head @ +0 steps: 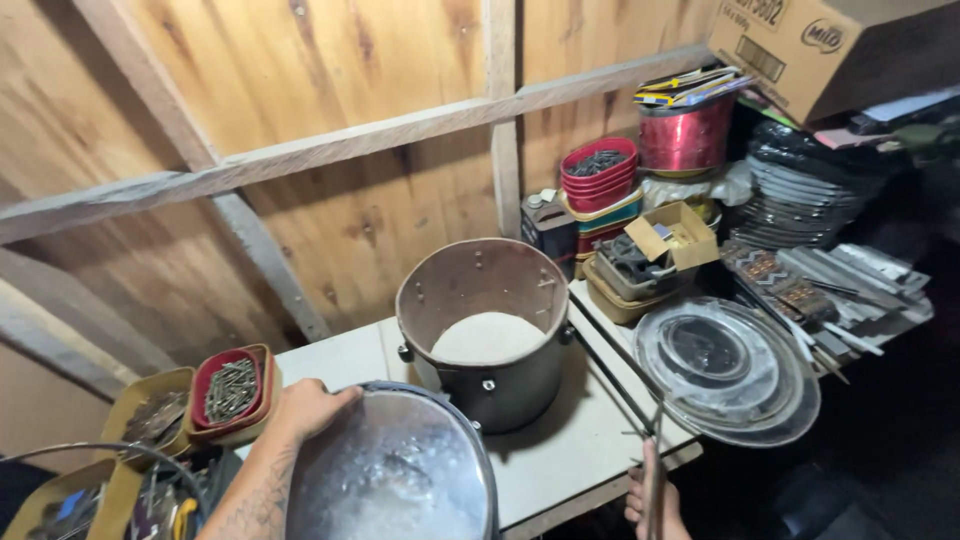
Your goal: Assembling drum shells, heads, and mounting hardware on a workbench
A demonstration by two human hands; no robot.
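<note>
My left hand [305, 408] grips the rim of a round metal hoop with a shiny clear skin [395, 470], at the lower middle of the view. My right hand [652, 500] is at the bottom edge, closed around a thin dark metal rod [612, 368] that runs up along the table's right side. Between them stands a dark cylindrical drum shell [487, 330] on the white table [570, 450], with a white round surface visible inside it.
Red and tan trays of screws [232, 392] sit left of my left hand. Round clear skins [725, 365] lie at right. Stacked red bowls [600, 175], small boxes [675, 235], black hoops [800, 190] and a cardboard box [820, 45] crowd the back right. A plywood wall [300, 150] stands behind.
</note>
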